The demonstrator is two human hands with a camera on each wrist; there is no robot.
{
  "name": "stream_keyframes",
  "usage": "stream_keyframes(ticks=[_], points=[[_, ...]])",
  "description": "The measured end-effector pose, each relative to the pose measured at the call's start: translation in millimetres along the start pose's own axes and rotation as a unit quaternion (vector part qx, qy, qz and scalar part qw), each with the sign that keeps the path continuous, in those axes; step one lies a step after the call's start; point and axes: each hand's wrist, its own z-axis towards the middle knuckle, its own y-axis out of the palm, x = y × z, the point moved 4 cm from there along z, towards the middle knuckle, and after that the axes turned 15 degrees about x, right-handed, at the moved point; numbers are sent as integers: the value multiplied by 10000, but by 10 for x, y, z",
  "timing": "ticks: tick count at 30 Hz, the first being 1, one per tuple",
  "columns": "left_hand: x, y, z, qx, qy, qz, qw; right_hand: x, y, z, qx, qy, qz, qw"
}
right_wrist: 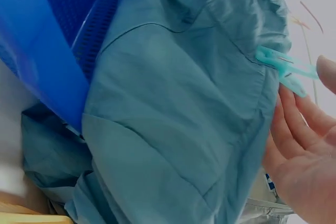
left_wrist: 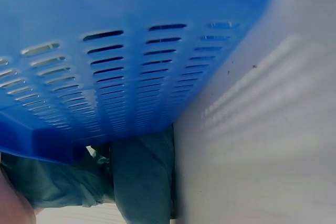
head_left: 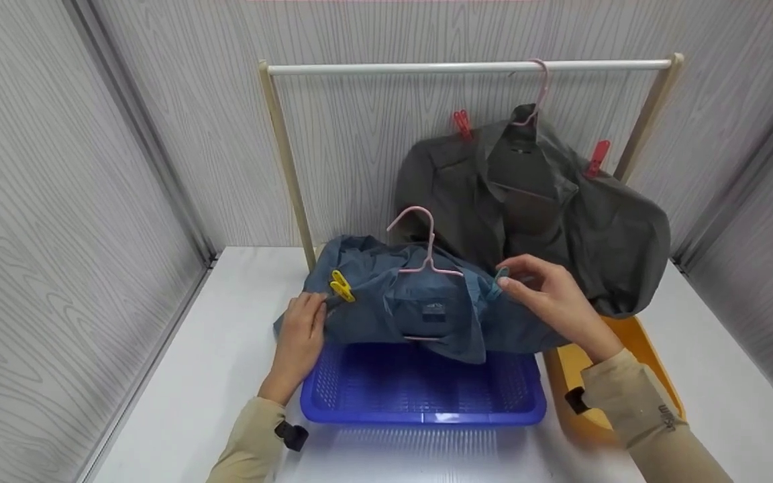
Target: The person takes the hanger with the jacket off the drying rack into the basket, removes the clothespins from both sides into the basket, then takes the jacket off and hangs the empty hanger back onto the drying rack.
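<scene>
A blue-grey jacket [head_left: 373, 322] lies over the far part of a blue basket [head_left: 423, 417], with a pink hanger [head_left: 431, 251] standing up from its collar. My left hand [head_left: 300, 339] holds the jacket at its left shoulder, close to a yellow clothespin [head_left: 341, 287] clipped there. At the other shoulder, my right hand [head_left: 547, 295] pinches the handles of a teal clothespin [head_left: 498, 283] between thumb and fingers. The right wrist view shows this clothespin [right_wrist: 283, 66] biting the fabric's edge. Only a sliver of the left hand [left_wrist: 13, 203] appears in its wrist view.
Behind, a dark grey jacket [head_left: 453, 201] hangs by a pink hanger from the white rod [head_left: 393, 68] of a wooden rack. Red clothespins [head_left: 598, 159] sit on its shoulders. A yellow-orange basket [head_left: 648, 352] stands on the right, partly under the right arm. Patterned panels [head_left: 17, 201] enclose the table.
</scene>
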Motion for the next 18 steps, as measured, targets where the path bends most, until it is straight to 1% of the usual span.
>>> stream_keyframes(ticks=[4, 8, 12, 14, 16, 18], points=[[-5, -7, -7, 18, 39, 51, 10000, -35, 10, -12, 139, -134, -36, 9998], [6, 7, -5, -61, 16, 90, 9999, -41, -8, -24, 517, -301, -75, 9982], [4, 12, -10, -121, -62, 103, 9999, -57, -56, -35, 953, -345, 167, 9947], [-2, 7, -9, -133, -108, 92, 9998, -120, -88, -56, 1083, -341, 307, 9931], [-6, 0, -8, -139, -144, 79, 9998, -213, -123, -86, 1096, -272, 398, 9928], [-10, -7, -7, -130, -155, 62, 9998, -305, -155, -120, 1000, -141, 414, 9940]])
